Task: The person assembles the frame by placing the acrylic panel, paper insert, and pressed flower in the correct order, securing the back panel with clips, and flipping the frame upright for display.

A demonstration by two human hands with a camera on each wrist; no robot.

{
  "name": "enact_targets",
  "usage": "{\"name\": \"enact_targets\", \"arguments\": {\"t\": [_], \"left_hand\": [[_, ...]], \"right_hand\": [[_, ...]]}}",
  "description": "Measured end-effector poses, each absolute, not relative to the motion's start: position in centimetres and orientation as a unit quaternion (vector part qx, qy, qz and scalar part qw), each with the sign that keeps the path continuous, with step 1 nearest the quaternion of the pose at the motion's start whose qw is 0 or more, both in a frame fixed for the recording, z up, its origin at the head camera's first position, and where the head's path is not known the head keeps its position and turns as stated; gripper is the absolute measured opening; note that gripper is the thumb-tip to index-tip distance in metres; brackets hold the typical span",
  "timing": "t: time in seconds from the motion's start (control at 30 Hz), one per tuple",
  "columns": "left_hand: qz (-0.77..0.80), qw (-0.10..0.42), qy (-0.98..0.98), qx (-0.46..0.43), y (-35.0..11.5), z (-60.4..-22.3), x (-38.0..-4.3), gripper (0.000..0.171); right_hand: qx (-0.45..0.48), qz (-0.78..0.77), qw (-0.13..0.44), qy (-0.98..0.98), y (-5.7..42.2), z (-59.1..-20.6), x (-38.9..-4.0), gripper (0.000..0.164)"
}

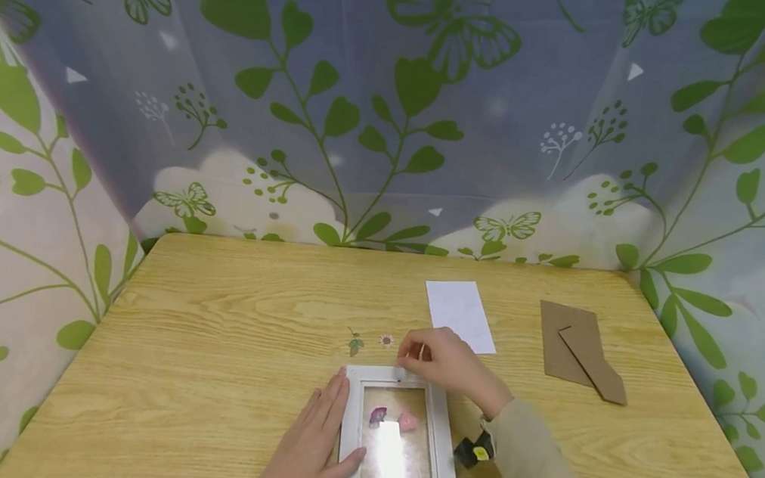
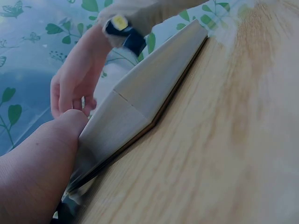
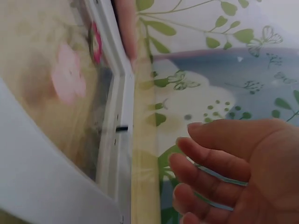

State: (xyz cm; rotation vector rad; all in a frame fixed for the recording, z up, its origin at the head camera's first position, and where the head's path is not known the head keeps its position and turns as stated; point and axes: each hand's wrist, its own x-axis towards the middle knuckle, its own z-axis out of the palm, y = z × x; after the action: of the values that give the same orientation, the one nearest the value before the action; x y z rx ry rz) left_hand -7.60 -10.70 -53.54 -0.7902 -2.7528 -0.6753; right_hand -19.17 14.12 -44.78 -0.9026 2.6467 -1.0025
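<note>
A white picture frame (image 1: 377, 374) with a clear pane lies on the table. A pink petal (image 1: 407, 421) and a purple flower piece (image 1: 378, 415) show within its opening; the right wrist view has the pink petal (image 3: 68, 77) close up. My left hand (image 1: 310, 441) rests along the frame's left side, fingers extended, thumb over the border. Just above the frame's top edge hovers my right hand (image 1: 443, 358), its fingers loosely bent. Seen from the right wrist, that hand (image 3: 224, 168) has nothing between thumb and fingers. Beyond the frame lie a small daisy-like flower (image 1: 386, 340) and a green leaf sprig (image 1: 355, 342).
White paper (image 1: 461, 310) lies behind my right hand. Farther right is a brown backing board (image 1: 561, 338) with a folded brown stand piece (image 1: 593, 364) on it. A patterned cloth (image 1: 366, 116) hangs behind the wooden table (image 1: 225, 316). Bright glare crosses the pane.
</note>
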Motion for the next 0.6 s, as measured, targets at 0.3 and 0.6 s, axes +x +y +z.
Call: {"name": "enact_targets", "arguments": {"t": [0.3, 0.6], "left_hand": [[-0.226, 0.109, -0.930, -0.270, -10.8, -53.7, -7.7, 0.092], [-0.236, 0.118, -0.924, -0.275, -10.7, -53.6, -7.5, 0.091]], "right_hand": [[-0.280, -0.345, 0.133, 0.886, 12.8, -45.9, -24.6, 0.004], [-0.279, -0.277, 0.168, 0.904, 11.0, -46.5, -26.4, 0.014]]}}
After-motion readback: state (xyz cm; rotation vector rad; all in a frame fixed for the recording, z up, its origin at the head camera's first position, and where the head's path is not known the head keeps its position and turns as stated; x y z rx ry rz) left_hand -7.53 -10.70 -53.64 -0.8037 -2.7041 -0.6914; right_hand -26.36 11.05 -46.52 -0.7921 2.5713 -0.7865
